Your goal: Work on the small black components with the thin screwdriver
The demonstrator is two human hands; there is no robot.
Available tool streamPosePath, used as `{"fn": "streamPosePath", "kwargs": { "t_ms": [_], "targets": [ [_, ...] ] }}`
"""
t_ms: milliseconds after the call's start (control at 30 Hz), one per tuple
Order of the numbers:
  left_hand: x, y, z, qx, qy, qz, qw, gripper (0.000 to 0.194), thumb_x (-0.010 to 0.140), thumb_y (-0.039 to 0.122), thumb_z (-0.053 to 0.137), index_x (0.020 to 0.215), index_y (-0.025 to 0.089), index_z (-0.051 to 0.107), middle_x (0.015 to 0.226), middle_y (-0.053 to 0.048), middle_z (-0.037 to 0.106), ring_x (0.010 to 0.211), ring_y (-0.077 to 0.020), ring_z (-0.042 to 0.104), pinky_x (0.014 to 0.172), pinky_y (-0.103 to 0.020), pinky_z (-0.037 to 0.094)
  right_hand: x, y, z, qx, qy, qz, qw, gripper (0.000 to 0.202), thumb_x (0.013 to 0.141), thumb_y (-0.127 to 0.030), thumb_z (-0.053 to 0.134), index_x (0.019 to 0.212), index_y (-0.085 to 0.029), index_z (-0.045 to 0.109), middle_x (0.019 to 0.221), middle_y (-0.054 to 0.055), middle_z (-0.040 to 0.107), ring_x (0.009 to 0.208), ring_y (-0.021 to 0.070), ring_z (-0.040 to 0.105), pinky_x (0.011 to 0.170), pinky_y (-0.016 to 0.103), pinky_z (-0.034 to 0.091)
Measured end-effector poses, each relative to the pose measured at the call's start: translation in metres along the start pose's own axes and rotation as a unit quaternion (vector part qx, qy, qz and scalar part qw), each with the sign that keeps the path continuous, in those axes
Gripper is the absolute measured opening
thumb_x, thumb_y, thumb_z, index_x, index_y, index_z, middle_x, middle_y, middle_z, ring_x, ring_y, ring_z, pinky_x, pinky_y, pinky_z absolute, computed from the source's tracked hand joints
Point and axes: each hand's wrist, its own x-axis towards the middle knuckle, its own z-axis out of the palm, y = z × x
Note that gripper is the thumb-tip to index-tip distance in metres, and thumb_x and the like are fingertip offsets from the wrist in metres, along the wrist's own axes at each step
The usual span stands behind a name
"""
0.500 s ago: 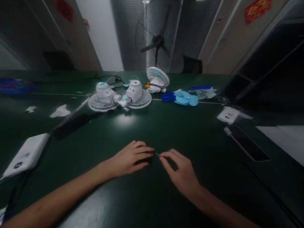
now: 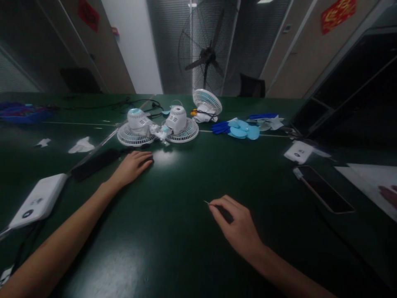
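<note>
My right hand (image 2: 237, 221) pinches a thin, short, shiny piece (image 2: 206, 202) between thumb and forefinger, low over the dark green table (image 2: 173, 215). The piece is too small to identify, and its tip points left. Further forward on the left, my left hand (image 2: 132, 166) rests near the tabletop with fingers stretched out. A dark patch shows by its fingertips; I cannot tell whether it is shadow or an object. Just beyond that hand, two white fans (image 2: 139, 124) lie face down, touching or nearly touching.
A third white fan (image 2: 207, 103) leans behind. Light blue fan blades (image 2: 243, 129) and blue gloves (image 2: 221, 127) lie right of it. A phone (image 2: 324, 188) and a white device (image 2: 298, 152) sit at right, another white device (image 2: 39, 200) at left. Part of another person's hand (image 2: 389, 194) shows at the right edge.
My left hand has moved away from my right hand, forward and left toward the fans. The right hand stays in place with the thin piece. A hand has appeared at the far right.
</note>
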Motion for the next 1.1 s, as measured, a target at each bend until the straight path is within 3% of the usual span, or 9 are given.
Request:
{"fn": "streamPosePath", "kwargs": {
  "t_ms": [233, 367, 533, 733, 900, 1000, 1100],
  "targets": [
    [-0.009, -0.024, -0.006, 0.02, 0.019, -0.06, 0.998, 0.053, 0.101, 0.031, 0.043, 0.149, 0.014, 0.059, 0.138, -0.016, 0.068, 0.125, -0.034, 0.059, 0.107, -0.051, 0.047, 0.0, 0.002, 0.0, 0.003, -0.007, 0.001, 1.0, 0.019, 0.104, -0.029, 0.054, 0.103, -0.023, 0.073, 0.093, 0.004, 0.068, 0.079, 0.0195, 0.066, 0.06, 0.028, 0.054],
    [-0.01, -0.035, -0.003, 0.001, 0.051, -0.042, 0.998, 0.052, 0.1, 0.025, 0.04, 0.145, 0.015, 0.063, 0.142, -0.016, 0.066, 0.127, -0.0337, 0.057, 0.109, -0.051, 0.047, 0.0, 0.001, -0.001, 0.008, -0.01, -0.003, 1.0, 0.02, 0.104, -0.028, 0.053, 0.103, -0.023, 0.073, 0.094, 0.005, 0.068, 0.08, 0.0195, 0.067, 0.059, 0.028, 0.054],
    [-0.009, -0.045, -0.003, 0.005, 0.015, -0.011, 1.0, 0.046, 0.101, 0.031, 0.041, 0.13, 0.019, 0.075, 0.133, -0.014, 0.07, 0.121, -0.0339, 0.061, 0.106, -0.049, 0.049, -0.001, 0.0, -0.001, -0.001, -0.01, 0.001, 1.0, 0.02, 0.104, -0.028, 0.054, 0.102, -0.023, 0.073, 0.093, 0.004, 0.068, 0.079, 0.019, 0.067, 0.059, 0.027, 0.053],
    [-0.011, -0.043, -0.007, 0.013, 0.031, -0.04, 0.999, 0.041, 0.101, 0.045, 0.049, 0.118, 0.022, 0.078, 0.119, -0.014, 0.074, 0.113, -0.0334, 0.064, 0.099, -0.046, 0.052, -0.001, -0.002, -0.001, -0.001, -0.012, 0.001, 1.0, 0.019, 0.104, -0.029, 0.055, 0.101, -0.023, 0.073, 0.093, 0.005, 0.068, 0.08, 0.0191, 0.067, 0.058, 0.026, 0.054],
    [-0.011, -0.04, -0.01, -0.069, 0.078, -0.109, 0.989, 0.049, 0.092, 0.057, 0.062, 0.122, 0.02, 0.074, 0.116, -0.012, 0.075, 0.102, -0.0289, 0.071, 0.085, -0.037, 0.056, 0.0, -0.004, -0.002, -0.003, -0.009, -0.003, 1.0, 0.021, 0.104, -0.029, 0.054, 0.1, -0.023, 0.073, 0.093, 0.005, 0.068, 0.078, 0.0189, 0.067, 0.057, 0.026, 0.053],
    [-0.01, -0.032, -0.017, -0.11, 0.066, -0.139, 0.982, 0.055, 0.089, 0.06, 0.067, 0.126, 0.02, 0.071, 0.115, -0.011, 0.077, 0.095, -0.0269, 0.073, 0.078, -0.033, 0.056, 0.0, -0.003, -0.002, -0.005, -0.004, -0.004, 1.0, 0.02, 0.104, -0.029, 0.054, 0.099, -0.023, 0.073, 0.092, 0.004, 0.069, 0.078, 0.0185, 0.067, 0.059, 0.026, 0.054],
    [-0.01, -0.021, -0.022, -0.117, 0.05, -0.136, 0.983, 0.055, 0.09, 0.059, 0.067, 0.128, 0.02, 0.07, 0.114, -0.01, 0.077, 0.098, -0.0271, 0.074, 0.081, -0.034, 0.056, 0.0, -0.002, -0.001, -0.004, -0.003, -0.01, 1.0, 0.019, 0.104, -0.028, 0.055, 0.1, -0.023, 0.073, 0.091, 0.004, 0.069, 0.078, 0.0184, 0.067, 0.059, 0.026, 0.054]
  ]
}}
